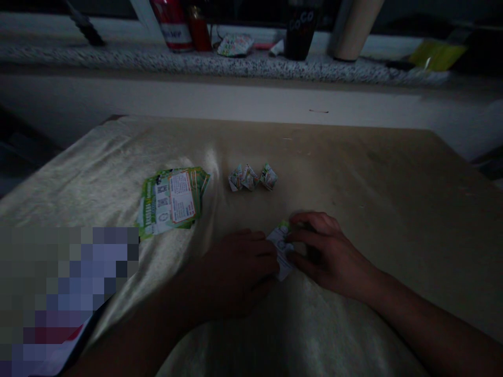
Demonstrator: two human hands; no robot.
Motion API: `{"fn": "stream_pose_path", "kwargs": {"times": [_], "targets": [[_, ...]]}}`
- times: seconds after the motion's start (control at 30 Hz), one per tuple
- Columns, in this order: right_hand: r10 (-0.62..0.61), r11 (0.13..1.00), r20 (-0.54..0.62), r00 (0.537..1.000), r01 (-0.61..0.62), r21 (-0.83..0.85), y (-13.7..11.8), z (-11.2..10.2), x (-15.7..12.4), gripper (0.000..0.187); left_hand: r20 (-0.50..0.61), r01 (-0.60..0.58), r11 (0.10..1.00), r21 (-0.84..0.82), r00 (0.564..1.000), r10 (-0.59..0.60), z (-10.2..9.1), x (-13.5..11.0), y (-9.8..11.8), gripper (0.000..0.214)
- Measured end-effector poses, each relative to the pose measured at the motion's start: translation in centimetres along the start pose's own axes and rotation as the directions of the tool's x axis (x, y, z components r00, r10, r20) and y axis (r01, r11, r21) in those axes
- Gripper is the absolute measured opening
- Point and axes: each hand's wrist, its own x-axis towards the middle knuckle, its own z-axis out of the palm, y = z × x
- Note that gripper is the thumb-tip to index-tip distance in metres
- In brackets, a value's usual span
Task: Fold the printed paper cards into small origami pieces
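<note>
A small folded paper (281, 250), whitish with print and a green corner, lies on the table between my hands. My left hand (241, 264) is closed on its left side, with fingers bent together over the edge. From the right, my right hand (334, 254) has its thumb and fingers closed on the paper's other edge. Farther back, several small folded paper pieces (249, 178) stand in a short row. Left of them is a fanned stack of green and white printed flyers (173, 201). The undersides of my fingers are hidden.
A pale, wrinkled cloth covers the table (393, 193). Behind it, a speckled stone sill (137, 60) carries a red can (173, 26), a red lighter (199, 31), a crumpled wrapper (236, 45), a dark cup (301, 31) and a beige cylinder (356, 29). The lower left is pixelated.
</note>
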Motion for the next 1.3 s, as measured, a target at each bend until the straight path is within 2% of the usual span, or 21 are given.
{"fn": "stream_pose_path", "kwargs": {"times": [0.17,0.33,0.5,0.8,0.97,1.13,1.3], "targets": [[-0.025,1.000,-0.003,1.000,0.025,0.006,0.0,-0.2,0.0,0.019,-0.026,0.021,1.000,-0.019,0.999,-0.022,-0.1,0.2,-0.4,0.016],[-0.113,0.992,-0.012,0.994,0.113,0.057,-0.2,-0.4,0.0,0.011,-0.003,-0.023,0.998,-0.063,1.000,0.023,-0.3,0.1,-0.5,0.015],[-0.113,0.991,0.073,0.991,0.107,0.085,-0.1,-0.2,-0.1,0.017,-0.006,-0.007,0.997,-0.074,1.000,0.007,-0.5,0.0,-0.7,0.011],[-0.083,0.993,0.134,0.988,0.069,0.100,0.0,-0.5,-0.1,0.018,-0.032,0.174,0.979,-0.103,0.983,-0.178,0.2,0.6,-1.1,0.018],[-0.079,0.991,0.135,0.988,0.063,0.119,0.0,-0.6,0.0,0.021,-0.099,0.304,0.946,-0.114,0.944,-0.315,1.1,0.7,-0.8,0.018],[-0.074,0.989,0.118,0.990,0.058,0.136,-0.1,-0.6,0.1,0.014,-0.138,0.397,0.914,-0.085,0.904,-0.405,1.8,0.7,-0.6,0.020],[-0.066,0.990,0.084,0.994,0.055,0.126,0.0,-0.1,0.0,0.013,-0.137,0.481,0.875,-0.047,0.865,-0.483,2.1,0.8,0.1,0.022]]}}
